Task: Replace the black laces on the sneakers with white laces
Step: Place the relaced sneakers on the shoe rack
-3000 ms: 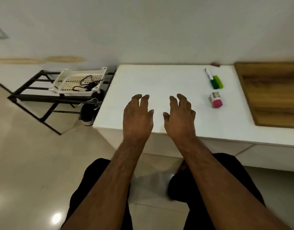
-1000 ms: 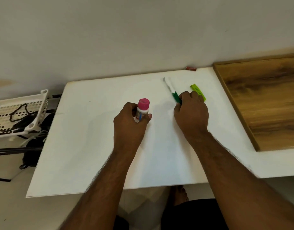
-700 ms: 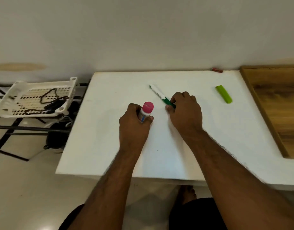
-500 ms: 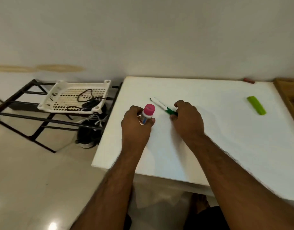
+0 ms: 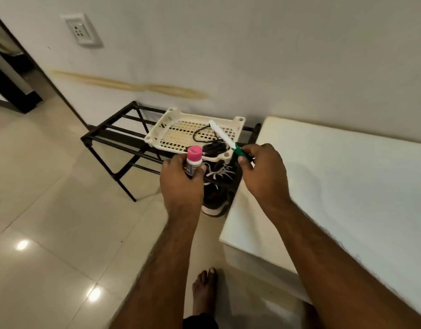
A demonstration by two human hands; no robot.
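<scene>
A black metal rack (image 5: 114, 136) stands against the wall, carrying a white perforated tray (image 5: 178, 134) that holds loose black laces (image 5: 210, 144). Under the tray, on the rack's lower level, sits a dark sneaker (image 5: 216, 184) threaded with white laces (image 5: 217, 172). In front of the rack, the left hand (image 5: 181, 184) has its fingers wrapped around a pink-capped bottle (image 5: 194, 160); the right hand (image 5: 264, 174) pinches a green-and-white pen (image 5: 224, 138). Right of the rack lies the white bench (image 5: 335, 186).

To your left a rack (image 5: 114, 134) stands against the far wall with a tray (image 5: 171, 129) of laces (image 5: 213, 147) on it, sneakers (image 5: 216, 186) beneath, and the table (image 5: 347, 186) right of it.
</scene>
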